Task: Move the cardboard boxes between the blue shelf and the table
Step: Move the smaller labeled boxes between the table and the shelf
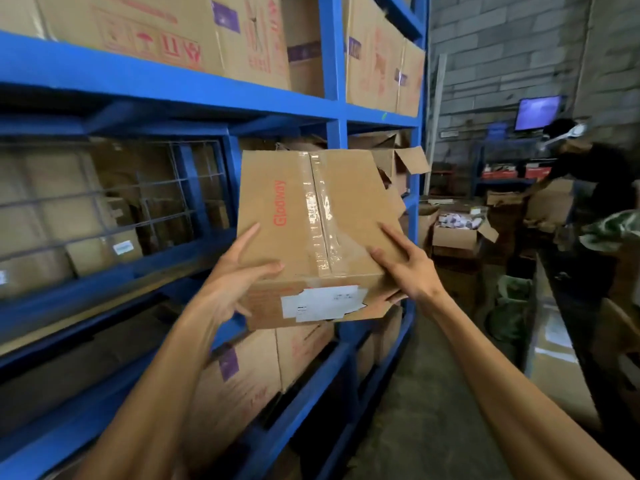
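head view: both hands [239, 271] [405, 268] grip cardboard box [311, 230] beside blue shelf [332, 109] edge; aisle right.

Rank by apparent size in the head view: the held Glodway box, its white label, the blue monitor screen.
1. Glodway box
2. White label
3. Monitor screen, though it is farther away, so this order is unsure.

cardboard box [311, 220] | top face | red print "Glodway"

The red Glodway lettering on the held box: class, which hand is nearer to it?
Left. The left hand grips the cardboard box just below the lettering; the right hand lies across the tape seam.
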